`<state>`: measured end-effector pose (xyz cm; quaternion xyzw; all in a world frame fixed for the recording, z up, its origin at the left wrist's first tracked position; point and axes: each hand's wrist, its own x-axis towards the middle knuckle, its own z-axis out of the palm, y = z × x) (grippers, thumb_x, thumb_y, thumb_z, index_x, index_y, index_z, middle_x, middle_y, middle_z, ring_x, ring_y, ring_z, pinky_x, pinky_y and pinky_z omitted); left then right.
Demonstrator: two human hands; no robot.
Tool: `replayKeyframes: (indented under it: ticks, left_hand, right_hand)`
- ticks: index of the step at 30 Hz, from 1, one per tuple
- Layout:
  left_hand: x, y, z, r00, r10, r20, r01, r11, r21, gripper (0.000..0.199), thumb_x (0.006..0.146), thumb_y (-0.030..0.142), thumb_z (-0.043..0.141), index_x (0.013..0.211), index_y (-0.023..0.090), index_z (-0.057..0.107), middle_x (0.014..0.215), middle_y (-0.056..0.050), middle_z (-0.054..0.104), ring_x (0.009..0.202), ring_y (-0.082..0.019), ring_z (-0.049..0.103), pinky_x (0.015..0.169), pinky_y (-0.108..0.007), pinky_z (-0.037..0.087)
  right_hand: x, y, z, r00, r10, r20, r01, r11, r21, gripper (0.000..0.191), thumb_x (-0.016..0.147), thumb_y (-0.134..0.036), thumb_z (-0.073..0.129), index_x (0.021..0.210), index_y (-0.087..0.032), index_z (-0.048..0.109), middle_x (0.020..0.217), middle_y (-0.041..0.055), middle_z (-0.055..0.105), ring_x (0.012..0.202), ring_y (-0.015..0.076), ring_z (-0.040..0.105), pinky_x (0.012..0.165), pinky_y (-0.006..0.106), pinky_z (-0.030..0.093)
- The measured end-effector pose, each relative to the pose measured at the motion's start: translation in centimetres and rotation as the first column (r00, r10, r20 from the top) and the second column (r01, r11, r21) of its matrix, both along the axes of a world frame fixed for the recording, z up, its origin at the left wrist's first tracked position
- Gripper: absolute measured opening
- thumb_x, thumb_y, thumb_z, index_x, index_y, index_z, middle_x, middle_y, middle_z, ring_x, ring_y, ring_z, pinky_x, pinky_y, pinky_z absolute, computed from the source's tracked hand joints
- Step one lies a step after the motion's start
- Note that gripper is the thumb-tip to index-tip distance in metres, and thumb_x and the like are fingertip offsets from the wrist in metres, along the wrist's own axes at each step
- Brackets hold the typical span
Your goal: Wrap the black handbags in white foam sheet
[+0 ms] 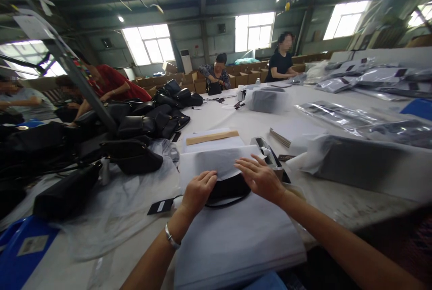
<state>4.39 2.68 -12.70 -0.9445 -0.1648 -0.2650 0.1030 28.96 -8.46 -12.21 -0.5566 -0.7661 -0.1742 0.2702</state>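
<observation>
A black bag lies before me on a stack of white paper sheets, its lower edge and dark strap showing. White translucent wrapping paper covers the upper part of the bag. At the paper's near left edge, my left hand has its fingers closed together on the sheet. My right hand rests on the right side of the paper, fingers stretched out and slightly apart. A black tag with a white label lies left of the bag.
Black bags are heaped to the left, near a metal post. Paper-wrapped bags and clear plastic packs lie to the right. An open box stands beyond my right hand. Several people work around the table.
</observation>
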Motion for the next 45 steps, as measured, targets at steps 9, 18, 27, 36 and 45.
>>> replayKeyframes:
  ticks: [9,18,27,36,45]
  left_hand:
    - [-0.2,0.0,0.2,0.999,0.038,0.009,-0.036,0.992,-0.121,0.024,0.097,0.030,0.049,0.117,0.023,0.060,0.125,-0.005,0.066,0.110,-0.020,0.064,0.105,-0.042,0.046]
    - [-0.1,-0.9,-1.8,0.996,0.062,-0.068,-0.077,0.968,-0.239,0.053,0.095,0.036,0.053,0.143,0.017,0.043,0.155,-0.013,0.037,0.144,-0.029,0.030,0.114,-0.046,0.038]
    - [-0.3,-1.4,-2.6,0.996,0.070,-0.059,-0.084,0.957,-0.277,0.052,0.096,0.038,0.049,0.144,0.020,0.042,0.158,-0.010,0.030,0.147,-0.028,0.022,0.117,-0.046,0.032]
    - [-0.4,-1.4,-2.6,0.996,0.062,-0.061,-0.078,0.950,-0.304,0.051,0.097,0.038,0.048,0.144,0.020,0.042,0.159,-0.009,0.029,0.148,-0.027,0.022,0.117,-0.046,0.031]
    - [-0.3,-1.0,-0.3,0.992,0.065,-0.108,-0.106,0.896,-0.432,0.053,0.097,0.048,0.043,0.143,0.020,0.045,0.154,-0.007,0.039,0.144,-0.024,0.031,0.116,-0.040,0.033]
  right_hand:
    - [-2.6,1.3,-4.0,0.995,0.092,-0.024,-0.095,0.981,-0.167,0.062,0.091,-0.027,0.061,0.148,-0.022,0.037,0.154,0.0102,0.038,0.145,0.0268,0.028,0.115,0.050,0.036]
    - [-1.6,-2.8,-2.5,0.975,0.148,-0.163,-0.184,0.956,-0.230,0.042,0.091,-0.030,0.061,0.133,-0.026,0.057,0.138,0.0074,0.058,0.133,0.0250,0.048,0.112,0.046,0.040]
    - [-3.2,-9.7,-3.0,0.942,0.185,-0.281,-0.312,0.791,-0.526,0.042,0.079,-0.053,0.072,0.106,-0.022,0.068,0.102,0.0069,0.069,0.095,0.0219,0.060,0.087,0.035,0.047]
    - [-3.7,-9.1,-4.0,0.911,0.162,-0.378,-0.356,0.771,-0.528,0.020,0.085,-0.042,0.069,0.090,-0.022,0.071,0.089,0.0033,0.070,0.086,0.0181,0.061,0.082,0.029,0.047]
    - [-3.4,-8.1,-1.4,0.858,0.054,-0.511,-0.394,0.706,-0.588,0.022,0.092,-0.038,0.059,0.088,-0.026,0.077,0.085,0.0003,0.073,0.079,0.0145,0.067,0.077,0.024,0.050]
